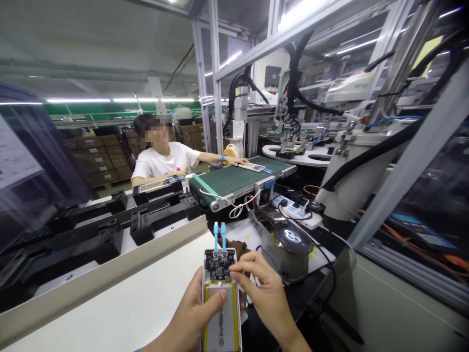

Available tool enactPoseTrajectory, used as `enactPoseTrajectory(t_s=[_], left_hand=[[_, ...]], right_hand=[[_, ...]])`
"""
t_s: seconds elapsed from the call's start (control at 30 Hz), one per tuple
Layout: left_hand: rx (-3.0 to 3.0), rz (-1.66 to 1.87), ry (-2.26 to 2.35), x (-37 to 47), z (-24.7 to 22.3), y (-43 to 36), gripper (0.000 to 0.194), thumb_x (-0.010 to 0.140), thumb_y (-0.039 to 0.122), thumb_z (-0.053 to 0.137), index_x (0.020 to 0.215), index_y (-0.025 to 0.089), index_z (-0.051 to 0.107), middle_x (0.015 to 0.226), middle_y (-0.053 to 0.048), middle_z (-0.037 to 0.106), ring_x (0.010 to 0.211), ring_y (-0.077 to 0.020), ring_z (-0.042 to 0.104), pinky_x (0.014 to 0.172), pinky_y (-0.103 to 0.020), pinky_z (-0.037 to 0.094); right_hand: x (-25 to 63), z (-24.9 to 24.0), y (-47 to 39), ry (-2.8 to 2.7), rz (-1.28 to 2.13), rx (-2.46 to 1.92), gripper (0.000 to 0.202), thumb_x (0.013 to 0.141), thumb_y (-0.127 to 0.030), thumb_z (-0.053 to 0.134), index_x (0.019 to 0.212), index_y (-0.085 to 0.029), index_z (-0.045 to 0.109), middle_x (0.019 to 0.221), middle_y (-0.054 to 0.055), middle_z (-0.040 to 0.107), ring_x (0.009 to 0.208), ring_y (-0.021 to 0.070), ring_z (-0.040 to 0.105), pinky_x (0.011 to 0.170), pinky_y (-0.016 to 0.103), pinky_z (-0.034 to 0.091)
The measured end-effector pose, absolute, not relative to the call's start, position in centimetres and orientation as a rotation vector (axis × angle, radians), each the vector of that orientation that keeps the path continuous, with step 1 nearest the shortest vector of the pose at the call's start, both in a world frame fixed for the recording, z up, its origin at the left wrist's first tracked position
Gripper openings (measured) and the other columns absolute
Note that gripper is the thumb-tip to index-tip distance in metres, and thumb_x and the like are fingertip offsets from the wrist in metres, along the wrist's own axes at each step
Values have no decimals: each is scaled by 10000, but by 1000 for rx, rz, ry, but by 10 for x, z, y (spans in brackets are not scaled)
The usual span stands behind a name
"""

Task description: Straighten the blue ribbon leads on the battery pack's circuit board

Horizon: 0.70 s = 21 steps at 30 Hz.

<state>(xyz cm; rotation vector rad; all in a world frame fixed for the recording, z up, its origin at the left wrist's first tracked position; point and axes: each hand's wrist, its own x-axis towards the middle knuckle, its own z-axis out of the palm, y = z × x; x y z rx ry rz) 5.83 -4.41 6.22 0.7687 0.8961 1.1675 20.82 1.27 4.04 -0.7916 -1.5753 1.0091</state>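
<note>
I see left hand [194, 307] clamped on open device [230, 318], right hand [266, 288] at its upper-right edge, right grip unclear from here.

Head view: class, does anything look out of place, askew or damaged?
A white cable hangs in loose loops at the near side of the green conveyor, looking untidy and perhaps easy to snag. The open device in the left hand shows no clear damage.

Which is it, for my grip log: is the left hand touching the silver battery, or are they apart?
Touching. The head view shows the left hand with its thumb pressed onto the silver battery.
</note>
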Motion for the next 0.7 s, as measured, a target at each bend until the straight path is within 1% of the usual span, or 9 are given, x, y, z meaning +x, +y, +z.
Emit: enactPoseTrajectory(t_s=[0.1, 0.2, 0.3, 0.4, 0.47, 0.5, 0.6, 0.63, 0.7], left_hand=[[771, 1178, 927, 58, 63, -44, 449, 787, 309, 727, 1119, 184, 451, 958, -79, 725, 779, -203, 681, 670, -295, 498], [781, 1187, 947, 58, 63, -44, 418, 799, 294, 713, 1120, 182, 470, 1017, -80, 707, 761, -189, 665, 674, -301, 500], [835, 1194, 933, 58, 63, -44, 408, 800, 283, 721, 1126, 175, 501, 1072, -84, 688, 835, -195, 656, 787, -327, 502], [861, 1198, 910, 58, 62, -45, 381, 816, 271, 711, 1130, 180, 516, 1090, -77, 680, 950, -213, 640, 890, -347, 477], [838, 1188, 913, 58, 61, -47, 340, 840, 281, 684, 1121, 190, 515, 1083, -75, 681, 946, -215, 646, 855, -340, 491], [821, 1181, 916, 58, 61, -47, 326, 850, 292, 671, 1118, 195, 512, 1086, -76, 679, 935, -217, 652, 819, -331, 501], [770, 1155, 916, 58, 61, -49, 308, 863, 328, 649, 1109, 209, 505, 1096, -82, 674, 870, -221, 674, 707, -309, 511], [758, 1147, 912, 58, 61, -50, 304, 867, 337, 641, 1107, 212, 503, 1094, -84, 673, 841, -219, 680, 682, -306, 508], [752, 1146, 902, 59, 61, -50, 302, 869, 341, 637, 1106, 210, 504, 1086, -86, 672, 803, -209, 682, 665, -301, 502]], right_hand=[[210, 41, 8, -1697, 827, -760, 107, 853, -232, 621, 886, -245, 723, 830, 22, 586, 714, 130, 616, 495, 198, 525], [212, 44, 1, -1863, 385, -718, 152, 854, -139, 601, 928, -220, 707, 796, 42, 628, 717, 147, 616, 560, 247, 537], [214, 50, -5, -1974, -10, -703, 200, 841, -91, 597, 990, -193, 683, 781, 59, 674, 689, 162, 600, 598, 296, 517], [217, 54, -9, -2055, -158, -674, 249, 857, -108, 572, 1075, -191, 660, 826, 75, 704, 707, 176, 609, 612, 314, 504], [219, 55, -8, -2063, -81, -674, 228, 861, -126, 579, 1051, -210, 673, 808, 63, 695, 706, 172, 608, 616, 309, 508], [220, 55, -6, -2048, 29, -682, 202, 861, -138, 588, 1017, -221, 686, 795, 54, 680, 705, 164, 607, 614, 297, 515], [219, 51, -1, -1896, 581, -722, 105, 855, -218, 625, 884, -248, 721, 767, 22, 599, 677, 128, 590, 592, 243, 541], [218, 49, 1, -1815, 791, -734, 88, 845, -260, 641, 852, -247, 727, 771, 16, 568, 659, 118, 578, 560, 223, 543], [215, 45, 2, -1642, 1143, -755, 118, 813, -337, 672, 817, -235, 732, 784, 10, 513, 624, 103, 546, 474, 193, 527]])
